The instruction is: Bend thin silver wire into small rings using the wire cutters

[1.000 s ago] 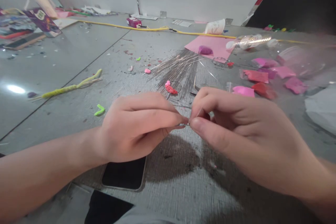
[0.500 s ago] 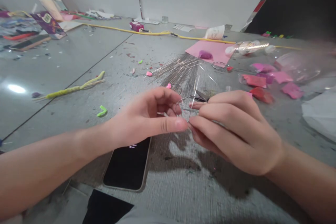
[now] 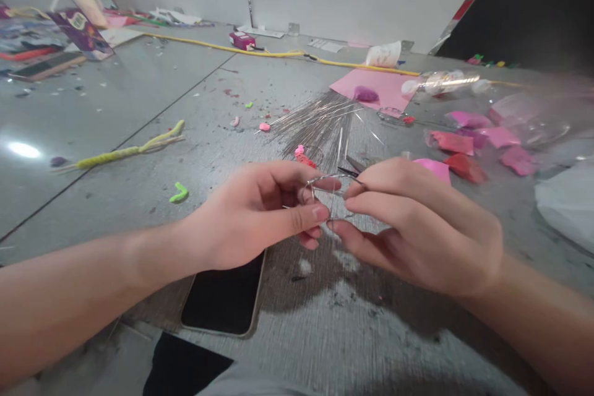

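Observation:
A small hoop of thin twisted wire point(image 3: 336, 177) is held between both hands above the table. My left hand point(image 3: 266, 213) pinches its left side between thumb and fingers. On the other side, my right hand point(image 3: 420, 226) grips the hoop with its thumb and fingertips. Dark pointed blades point(image 3: 355, 164), perhaps of scissors or pliers, show behind the right fingers; I cannot tell whether they lie on the table. Just beyond the hands a bundle of straight wires point(image 3: 320, 120) is spread out. A red and pink clay piece point(image 3: 304, 156) lies near the left fingertips.
A phone point(image 3: 223, 300) lies under my left wrist. Pink and red clay packets point(image 3: 452, 142) are at the right, and a pink sheet point(image 3: 394, 90) with a purple lump is behind. A yellow cable point(image 3: 223, 46) crosses the back. A yellow-green wrapped stem point(image 3: 125, 151) lies left.
The wire hoop has turned and shows more fully between the hands. My left index finger has stretched along it, and the right fingers have shifted their hold.

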Demonstrator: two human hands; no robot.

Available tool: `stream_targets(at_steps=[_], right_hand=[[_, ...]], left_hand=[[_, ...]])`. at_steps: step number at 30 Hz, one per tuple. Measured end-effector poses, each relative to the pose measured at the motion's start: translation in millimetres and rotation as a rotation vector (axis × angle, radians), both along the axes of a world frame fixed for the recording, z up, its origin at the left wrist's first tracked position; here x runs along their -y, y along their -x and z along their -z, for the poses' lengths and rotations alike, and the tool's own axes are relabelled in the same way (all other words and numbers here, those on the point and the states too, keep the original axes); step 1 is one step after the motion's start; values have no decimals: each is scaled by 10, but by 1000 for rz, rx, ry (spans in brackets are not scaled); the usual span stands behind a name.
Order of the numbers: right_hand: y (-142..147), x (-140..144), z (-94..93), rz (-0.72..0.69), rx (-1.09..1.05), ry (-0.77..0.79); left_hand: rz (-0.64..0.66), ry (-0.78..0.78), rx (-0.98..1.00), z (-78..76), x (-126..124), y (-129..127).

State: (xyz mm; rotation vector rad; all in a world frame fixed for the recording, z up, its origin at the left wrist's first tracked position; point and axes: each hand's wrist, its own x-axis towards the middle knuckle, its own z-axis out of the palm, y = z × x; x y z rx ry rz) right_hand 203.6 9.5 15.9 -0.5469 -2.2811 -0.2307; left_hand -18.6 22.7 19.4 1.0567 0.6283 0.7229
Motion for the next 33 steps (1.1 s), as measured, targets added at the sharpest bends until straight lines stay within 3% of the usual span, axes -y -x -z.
stream_targets(at_steps=[8,16,27,33], right_hand=[[1,-33,89,-5,-67,-4],[15,43,-23,53,-10,101],[150,105,-49,90,-110,503],[177,133,-63,145,-139,550]], left_hand=[[28,-8,21,38,-41,7],[-23,-48,-43,-34,-21,5],[-82,-319,-309,-95,-8,-9],[-114,-343,-356,-45,-14,-18]])
